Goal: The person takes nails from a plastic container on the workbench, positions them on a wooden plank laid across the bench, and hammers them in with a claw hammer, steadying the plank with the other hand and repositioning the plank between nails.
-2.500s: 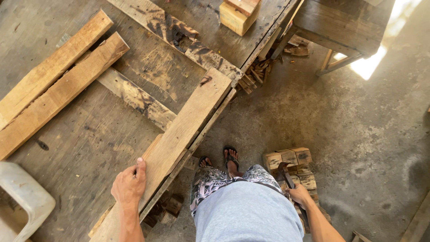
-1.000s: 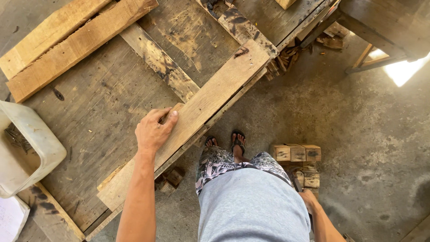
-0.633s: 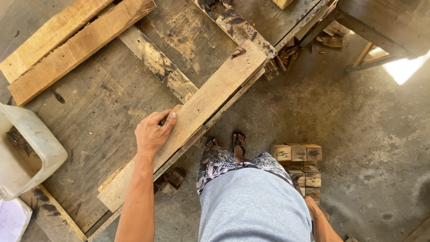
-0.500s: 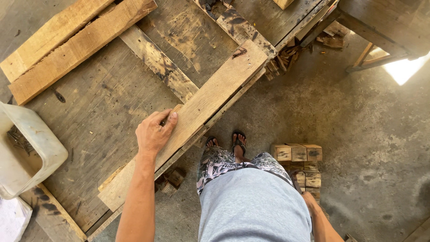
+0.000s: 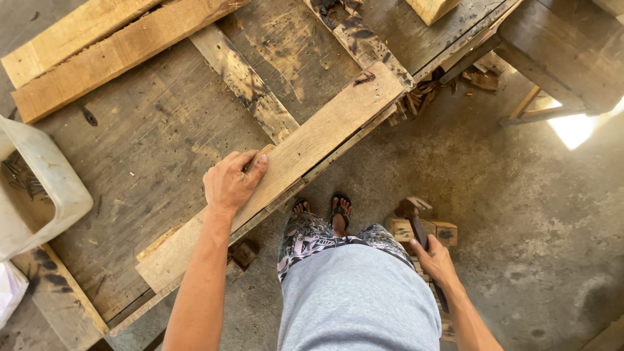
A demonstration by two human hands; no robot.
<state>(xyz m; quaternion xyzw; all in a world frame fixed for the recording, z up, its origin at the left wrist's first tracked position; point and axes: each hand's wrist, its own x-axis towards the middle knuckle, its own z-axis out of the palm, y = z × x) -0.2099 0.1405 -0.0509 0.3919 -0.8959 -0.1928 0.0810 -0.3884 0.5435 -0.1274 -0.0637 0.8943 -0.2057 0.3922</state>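
Pressing plank (image 5: 312, 149), open left hand (image 5: 231, 182) | axis lower-left to upper-right | right hand (image 5: 439, 263) gripping hammer (image 5: 416, 224)

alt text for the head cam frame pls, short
A person's left hand presses flat on a long wooden plank lying along the edge of a worn workbench, while the right hand grips a hammer down by stacked wood blocks on the concrete floor.

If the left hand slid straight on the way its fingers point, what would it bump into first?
Probably nothing soon: the left hand points along the plank it rests on, and that surface looks free.
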